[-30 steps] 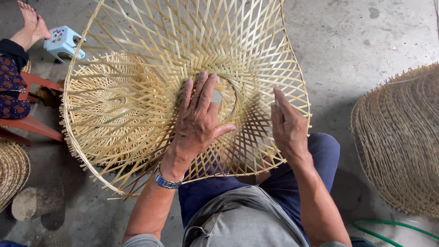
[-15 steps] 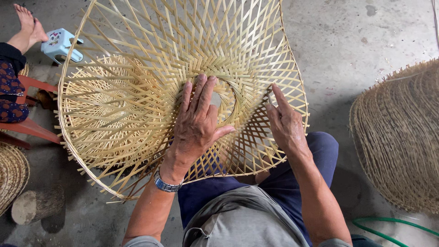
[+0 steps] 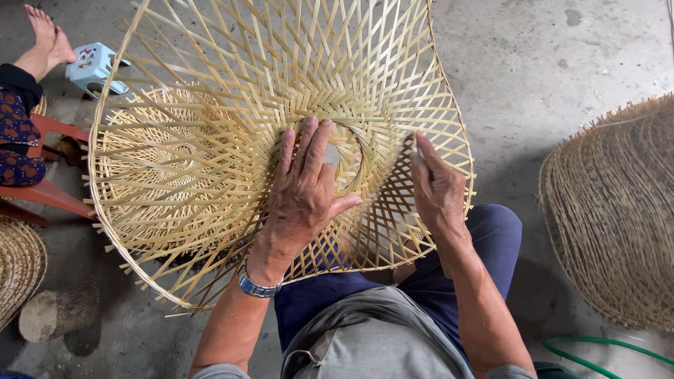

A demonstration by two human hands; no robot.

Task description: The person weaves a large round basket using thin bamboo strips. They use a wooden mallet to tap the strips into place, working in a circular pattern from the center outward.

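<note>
Both hands work the woven bamboo cone [image 3: 232, 133] resting across your lap. Your left hand [image 3: 305, 193] lies flat, fingers spread beside the centre ring; your right hand [image 3: 437, 188] pinches a strip just right. Keep the flat hand firm.

Both hands, left hand [image 3: 305, 200] and right hand [image 3: 437, 189], press the woven bamboo frame [image 3: 232, 91].

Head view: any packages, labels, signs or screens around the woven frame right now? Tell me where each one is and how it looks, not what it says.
No packages, signs or screens in view.
Small plastic stool: far left on the concrete floor, beside another person's bare foot; pale blue, boxy, with a printed picture on its white top, too small to make out.
</note>
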